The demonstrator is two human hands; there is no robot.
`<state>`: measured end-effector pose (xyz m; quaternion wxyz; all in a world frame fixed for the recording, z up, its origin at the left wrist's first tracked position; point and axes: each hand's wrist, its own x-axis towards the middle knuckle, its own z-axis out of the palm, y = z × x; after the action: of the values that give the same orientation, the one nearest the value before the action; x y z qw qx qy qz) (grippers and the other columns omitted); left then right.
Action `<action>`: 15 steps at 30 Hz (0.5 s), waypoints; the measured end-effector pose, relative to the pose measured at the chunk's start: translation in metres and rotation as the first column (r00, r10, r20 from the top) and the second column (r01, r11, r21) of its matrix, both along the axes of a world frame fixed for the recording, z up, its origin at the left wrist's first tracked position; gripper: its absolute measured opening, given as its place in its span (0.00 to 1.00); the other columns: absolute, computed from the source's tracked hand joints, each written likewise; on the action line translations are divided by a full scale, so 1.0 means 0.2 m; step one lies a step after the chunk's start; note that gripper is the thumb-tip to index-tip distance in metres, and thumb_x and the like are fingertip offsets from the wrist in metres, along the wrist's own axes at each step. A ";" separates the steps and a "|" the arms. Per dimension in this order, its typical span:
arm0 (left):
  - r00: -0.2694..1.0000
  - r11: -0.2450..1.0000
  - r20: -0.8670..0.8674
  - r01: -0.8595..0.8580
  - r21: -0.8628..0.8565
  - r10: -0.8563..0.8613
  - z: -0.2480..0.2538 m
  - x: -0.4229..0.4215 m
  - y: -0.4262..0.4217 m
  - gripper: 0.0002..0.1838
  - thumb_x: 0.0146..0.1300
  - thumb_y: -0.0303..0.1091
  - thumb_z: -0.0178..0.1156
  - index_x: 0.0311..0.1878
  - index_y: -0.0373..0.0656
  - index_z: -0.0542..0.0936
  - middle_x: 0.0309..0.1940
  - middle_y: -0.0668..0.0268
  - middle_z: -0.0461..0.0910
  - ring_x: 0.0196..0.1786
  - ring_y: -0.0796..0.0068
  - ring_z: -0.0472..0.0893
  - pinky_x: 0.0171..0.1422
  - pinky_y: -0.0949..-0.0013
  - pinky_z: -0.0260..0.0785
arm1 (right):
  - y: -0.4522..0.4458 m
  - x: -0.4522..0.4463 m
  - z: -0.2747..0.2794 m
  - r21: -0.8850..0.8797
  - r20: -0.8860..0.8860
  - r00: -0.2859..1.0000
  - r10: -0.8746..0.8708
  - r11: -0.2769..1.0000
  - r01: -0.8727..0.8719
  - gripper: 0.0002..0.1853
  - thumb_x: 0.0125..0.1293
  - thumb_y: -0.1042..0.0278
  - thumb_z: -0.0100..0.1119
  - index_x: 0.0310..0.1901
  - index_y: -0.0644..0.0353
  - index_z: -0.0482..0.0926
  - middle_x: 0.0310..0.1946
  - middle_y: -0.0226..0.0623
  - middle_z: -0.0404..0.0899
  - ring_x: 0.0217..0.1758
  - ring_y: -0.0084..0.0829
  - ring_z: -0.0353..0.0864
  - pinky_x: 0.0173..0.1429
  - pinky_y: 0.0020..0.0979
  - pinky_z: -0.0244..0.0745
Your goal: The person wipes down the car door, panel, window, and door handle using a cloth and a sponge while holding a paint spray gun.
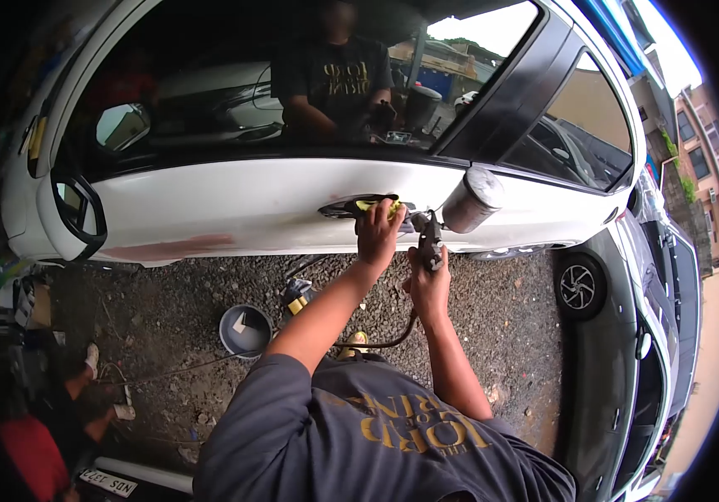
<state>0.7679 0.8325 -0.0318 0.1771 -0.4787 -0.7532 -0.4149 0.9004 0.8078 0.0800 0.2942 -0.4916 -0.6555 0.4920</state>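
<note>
Right now, by the flank of a white car [284, 188], a person is standing on gravel [493, 301] and working at the door's dark handle recess [336, 207]. Left hand [380, 237] is curling its fingers over a yellow cloth [366, 204], clamped on it and pressing it against the recess's rear part. Right hand [431, 283] is closing around the grip of a spray gun [430, 240], just beside the left; its metal cup [475, 199] is hanging close to the panel, and I cannot tell whether it is touching. A hose [393, 342] is trailing below that hand, past a bucket [261, 338] on the ground. Lower front on the door, a reddish patch [175, 247] is showing. For good work here, I am judging, the cloth should be lying flat under the fingertips, following the recess's edge with light, even pressure and presenting a clean fold. Meanwhile the right wrist should be holding the gun steady and off the paint, cup upright, trigger relaxed, with the hose hanging slack rather than dragging on the bodywork.
</note>
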 end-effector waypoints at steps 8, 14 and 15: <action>0.995 0.995 -0.057 0.084 -0.048 -0.087 -0.13 -0.42 -0.38 0.22 0.64 0.27 0.61 0.59 0.62 0.76 0.56 0.61 0.75 0.57 0.52 0.76 0.58 0.50 0.73 | 0.00 -0.09 0.01 -0.057 0.076 0.997 0.023 0.998 -0.019 0.23 0.74 0.59 0.64 0.62 0.63 0.70 0.25 0.39 0.80 0.21 0.30 0.79 0.26 0.35 0.73; 0.985 0.997 0.168 0.051 -0.050 -0.042 -0.19 -0.46 -0.63 0.24 0.58 0.21 0.63 0.60 0.45 0.78 0.56 0.53 0.77 0.59 0.44 0.76 0.64 0.48 0.71 | -0.03 -0.20 -0.07 0.055 0.190 0.981 0.044 0.997 -0.056 0.24 0.74 0.56 0.64 0.63 0.60 0.71 0.26 0.51 0.82 0.25 0.43 0.84 0.33 0.44 0.75; 0.975 0.997 0.218 0.048 -0.056 -0.035 -0.20 -0.44 -0.66 0.24 0.58 0.22 0.64 0.60 0.43 0.78 0.56 0.52 0.78 0.60 0.43 0.77 0.64 0.48 0.71 | -0.04 -0.21 -0.09 0.019 0.205 0.977 0.059 0.998 -0.064 0.24 0.74 0.56 0.64 0.63 0.60 0.71 0.26 0.52 0.82 0.26 0.44 0.84 0.34 0.44 0.76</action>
<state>0.6806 0.6997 -0.0714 0.0705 -0.4514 -0.7702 -0.4450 0.8589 0.8006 0.0623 0.2163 -0.5154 -0.7031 0.4396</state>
